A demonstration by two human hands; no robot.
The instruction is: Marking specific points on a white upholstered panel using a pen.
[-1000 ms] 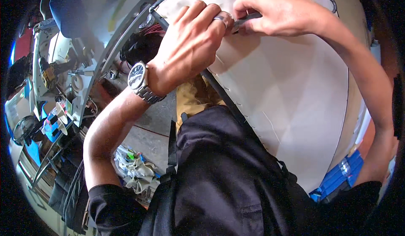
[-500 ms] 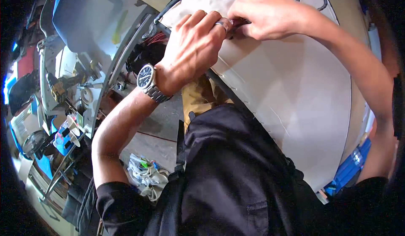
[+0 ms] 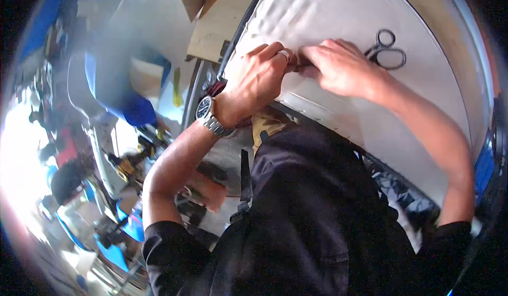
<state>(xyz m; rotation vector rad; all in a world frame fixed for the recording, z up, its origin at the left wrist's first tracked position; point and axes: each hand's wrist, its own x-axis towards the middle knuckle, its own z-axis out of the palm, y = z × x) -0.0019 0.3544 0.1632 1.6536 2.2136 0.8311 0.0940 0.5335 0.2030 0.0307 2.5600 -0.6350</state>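
Note:
My left hand point(image 3: 258, 76), with a ring and a metal wristwatch point(image 3: 210, 117), is closed, its curled fingertips meeting those of my right hand. The fingers of my right hand point(image 3: 341, 67) are also bent and pinched. Some small dark thing seems to sit between the two sets of fingertips, but blur and the fingers hide what it is. Both hands work over a large white cloth-like panel point(image 3: 328, 10), close to its dark near edge point(image 3: 312, 117), where small stitch-like marks run along. Dark-handled scissors point(image 3: 378, 48) lie on the panel beyond my right wrist.
A wooden board point(image 3: 211, 35) is at the far left of the panel. On the left, blurred, are a blue-edged tub point(image 3: 129, 103), a yellow-green strip point(image 3: 177, 87) and a yellow-and-black power drill point(image 3: 124, 166). Crumpled plastic point(image 3: 405, 193) shows below the panel's near edge.
The view has shifted, so more of the panel and the whole scissor handles show. My hands stay together near the edge; my right hand sits slightly farther from the left.

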